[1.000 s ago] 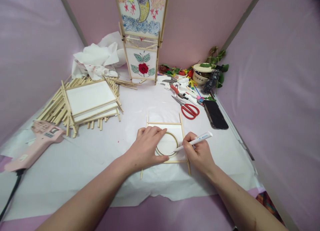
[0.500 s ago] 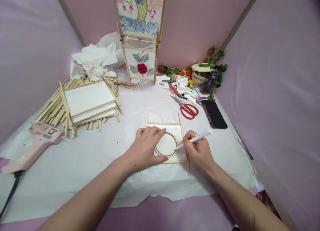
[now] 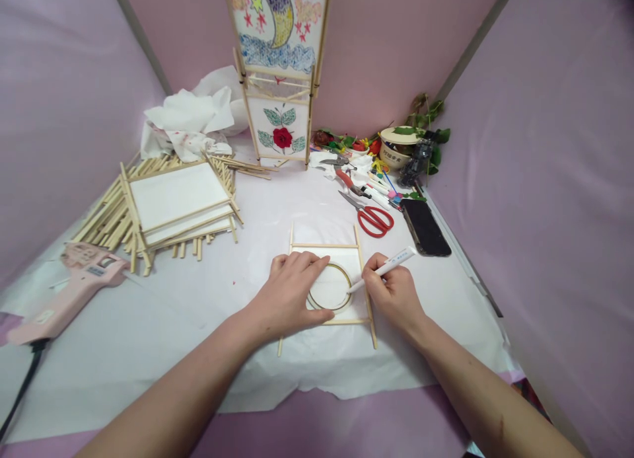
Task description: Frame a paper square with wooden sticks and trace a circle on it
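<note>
A thin gold-coloured ring (image 3: 350, 281) lies on the white sheet of a small wooden-stick frame (image 3: 324, 246). My left hand (image 3: 294, 286) is spread over the ring's left side, with forefinger and thumb on its upper and lower edges, holding it down. My right hand (image 3: 391, 289) grips a white marker pen (image 3: 397, 259). The pen's tip touches the ring's right inner edge. My left palm and fingers hide the left part of the ring and of the frame.
Red-handled scissors (image 3: 375, 221), pliers (image 3: 349, 179) and a phone (image 3: 426, 227) lie to the right. Stick frames (image 3: 178, 193) rest on loose sticks at left, near a pink glue gun (image 3: 84, 283). A decorated panel tower (image 3: 282, 124) stands behind; a lidded bowl (image 3: 393, 155) is at back right.
The pen tip has moved slightly up along the ring's right inner edge, and the pen's back end has dipped a little lower. My left hand stays in place on the ring.
</note>
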A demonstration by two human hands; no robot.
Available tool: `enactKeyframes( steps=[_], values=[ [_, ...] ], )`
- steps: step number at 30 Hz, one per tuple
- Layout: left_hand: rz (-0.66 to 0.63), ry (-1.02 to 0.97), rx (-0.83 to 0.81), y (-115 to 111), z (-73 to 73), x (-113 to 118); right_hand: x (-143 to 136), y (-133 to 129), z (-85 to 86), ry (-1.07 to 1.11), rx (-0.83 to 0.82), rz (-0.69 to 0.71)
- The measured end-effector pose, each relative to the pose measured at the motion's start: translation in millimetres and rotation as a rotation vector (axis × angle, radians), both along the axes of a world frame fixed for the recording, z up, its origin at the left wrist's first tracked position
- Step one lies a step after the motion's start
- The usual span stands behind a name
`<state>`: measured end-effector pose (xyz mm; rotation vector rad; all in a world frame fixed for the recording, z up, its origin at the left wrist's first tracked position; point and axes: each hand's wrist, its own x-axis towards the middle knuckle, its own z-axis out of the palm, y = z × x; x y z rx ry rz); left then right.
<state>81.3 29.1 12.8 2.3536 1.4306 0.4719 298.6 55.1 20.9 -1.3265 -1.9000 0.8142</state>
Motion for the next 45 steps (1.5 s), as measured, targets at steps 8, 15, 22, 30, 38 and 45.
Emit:
enactKeyframes(
  steps=[8,15,22,30,38,45],
  values=[
    [0.002,-0.012,-0.001,0,-0.1,0,-1,8,1.1,-0.013,-0.002,-0.009],
    [0.005,-0.013,-0.006,0,2.5,1,-1,14,-1.9,0.021,-0.013,-0.011],
    [0.005,-0.002,-0.007,0,1.9,0,-1,18,-3.6,0.039,-0.002,-0.002],
    [0.003,-0.016,-0.01,0,1.7,1,-2,20,-5.8,0.051,0.004,-0.019],
    [0.006,-0.013,-0.01,0,0.6,1,-3,20,-6.0,0.044,0.029,-0.025],
    [0.015,-0.007,-0.005,-1,0.9,1,-3,20,-6.0,0.049,0.046,-0.022]
  ],
)
